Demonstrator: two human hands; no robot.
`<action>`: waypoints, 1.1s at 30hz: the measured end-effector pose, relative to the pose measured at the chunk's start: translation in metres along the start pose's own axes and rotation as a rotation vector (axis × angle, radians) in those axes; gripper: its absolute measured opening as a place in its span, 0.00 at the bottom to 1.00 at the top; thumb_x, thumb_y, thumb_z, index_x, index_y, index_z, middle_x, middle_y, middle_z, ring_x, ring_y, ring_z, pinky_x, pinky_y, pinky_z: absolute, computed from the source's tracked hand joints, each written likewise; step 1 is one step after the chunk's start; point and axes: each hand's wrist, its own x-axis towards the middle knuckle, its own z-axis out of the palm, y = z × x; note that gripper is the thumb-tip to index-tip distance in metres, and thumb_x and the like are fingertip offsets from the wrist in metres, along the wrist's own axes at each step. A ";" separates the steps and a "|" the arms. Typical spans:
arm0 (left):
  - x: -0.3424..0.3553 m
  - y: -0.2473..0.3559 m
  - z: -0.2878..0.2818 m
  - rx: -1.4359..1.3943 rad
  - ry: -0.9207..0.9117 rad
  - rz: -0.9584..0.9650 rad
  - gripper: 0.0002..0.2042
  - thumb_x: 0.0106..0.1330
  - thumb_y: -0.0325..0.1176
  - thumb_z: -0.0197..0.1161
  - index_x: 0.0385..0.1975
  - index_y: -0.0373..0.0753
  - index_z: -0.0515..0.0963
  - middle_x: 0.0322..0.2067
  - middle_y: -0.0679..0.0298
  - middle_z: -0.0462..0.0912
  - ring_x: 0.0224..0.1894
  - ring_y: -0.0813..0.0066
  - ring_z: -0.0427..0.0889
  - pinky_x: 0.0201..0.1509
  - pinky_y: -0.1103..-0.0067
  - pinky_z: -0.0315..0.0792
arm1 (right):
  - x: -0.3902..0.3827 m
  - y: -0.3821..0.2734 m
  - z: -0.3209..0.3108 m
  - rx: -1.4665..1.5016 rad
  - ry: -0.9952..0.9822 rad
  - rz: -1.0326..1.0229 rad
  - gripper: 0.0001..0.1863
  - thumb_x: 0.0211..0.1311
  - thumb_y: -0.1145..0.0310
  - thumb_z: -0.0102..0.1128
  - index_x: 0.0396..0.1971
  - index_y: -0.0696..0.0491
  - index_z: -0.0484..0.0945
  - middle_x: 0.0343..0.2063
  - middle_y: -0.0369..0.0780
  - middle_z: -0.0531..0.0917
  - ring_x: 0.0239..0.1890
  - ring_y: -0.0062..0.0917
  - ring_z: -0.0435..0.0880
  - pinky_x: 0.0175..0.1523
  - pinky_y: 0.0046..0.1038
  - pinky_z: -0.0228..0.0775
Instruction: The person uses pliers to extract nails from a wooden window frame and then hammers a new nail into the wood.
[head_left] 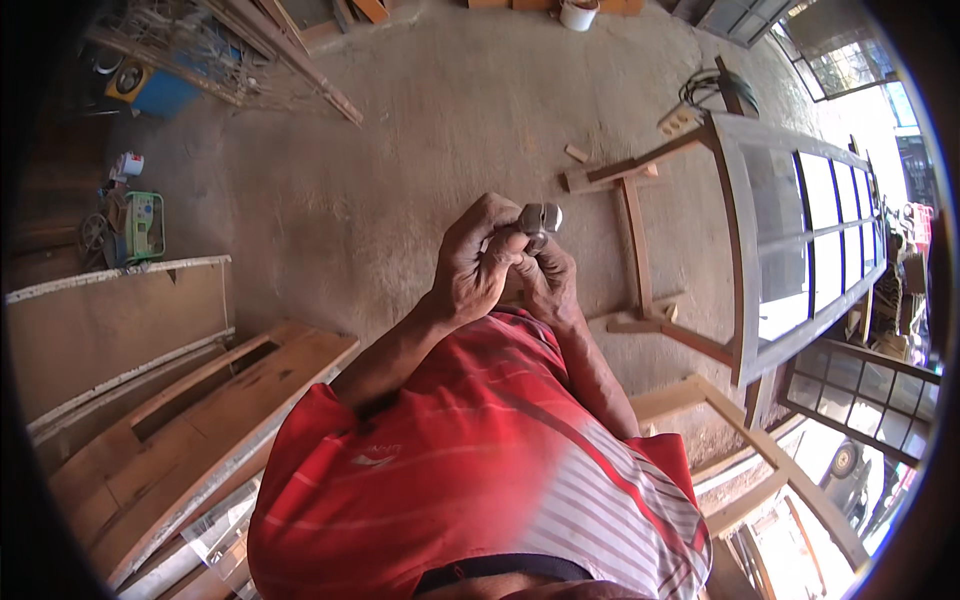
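In front of my chest, both my hands are closed around what looks like a hammer, its grey metal head [541,222] sticking up past the fingers. My left hand [472,262] is curled, with thumb and fingertips pressed against the piece just below the head. Lower and to its right, my right hand [550,285] wraps the part under the head, touching the left fingers. The handle is hidden by the hands. Both forearms come up from a red shirt.
On the right, a wooden-framed window panel with glass panes [745,250] rests on a wooden trestle [637,240]. Wooden door panels [220,420] lean at the lower left. A green machine [143,225] stands further left, and a white bucket [578,14] at the far edge.
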 end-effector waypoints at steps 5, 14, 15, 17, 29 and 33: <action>0.126 -0.023 -0.002 0.000 0.005 0.133 0.09 0.78 0.35 0.54 0.37 0.36 0.74 0.30 0.69 0.73 0.32 0.81 0.72 0.38 0.81 0.69 | 0.134 -0.021 -0.035 -0.122 -0.008 -0.289 0.14 0.70 0.61 0.64 0.45 0.56 0.79 0.40 0.37 0.81 0.45 0.24 0.79 0.51 0.29 0.72; 0.320 -0.070 0.014 -0.027 0.060 0.251 0.11 0.78 0.37 0.56 0.37 0.35 0.75 0.29 0.68 0.73 0.28 0.83 0.69 0.31 0.82 0.65 | 0.303 -0.082 -0.111 -0.271 0.055 -0.419 0.16 0.72 0.56 0.61 0.41 0.56 0.76 0.34 0.39 0.79 0.38 0.25 0.80 0.45 0.29 0.72; 0.344 -0.083 0.015 0.025 0.052 0.296 0.12 0.78 0.39 0.55 0.38 0.34 0.75 0.29 0.68 0.74 0.28 0.84 0.69 0.30 0.82 0.65 | 0.319 -0.078 -0.125 -0.258 0.061 -0.394 0.16 0.72 0.56 0.61 0.41 0.56 0.76 0.34 0.38 0.78 0.38 0.25 0.79 0.45 0.29 0.72; 0.386 -0.105 0.015 0.170 0.034 0.347 0.13 0.77 0.38 0.56 0.36 0.34 0.75 0.30 0.67 0.73 0.28 0.83 0.69 0.30 0.81 0.65 | 0.345 -0.080 -0.141 -0.190 0.060 -0.328 0.18 0.74 0.54 0.57 0.42 0.56 0.76 0.35 0.37 0.76 0.38 0.26 0.76 0.46 0.29 0.70; 0.682 -0.208 0.083 -0.028 -0.259 0.403 0.02 0.66 0.23 0.63 0.36 0.34 0.78 0.29 0.60 0.79 0.28 0.69 0.78 0.31 0.75 0.72 | 0.568 -0.079 -0.258 -0.006 0.361 -0.275 0.24 0.79 0.57 0.50 0.65 0.56 0.64 0.55 0.37 0.74 0.57 0.22 0.72 0.62 0.28 0.66; 0.754 -0.229 0.123 -0.107 -0.375 0.336 0.07 0.61 0.23 0.70 0.35 0.34 0.79 0.29 0.61 0.79 0.28 0.70 0.78 0.30 0.76 0.72 | 0.621 -0.097 -0.306 0.056 0.471 -0.281 0.26 0.78 0.55 0.49 0.65 0.56 0.62 0.53 0.37 0.73 0.56 0.22 0.71 0.63 0.28 0.64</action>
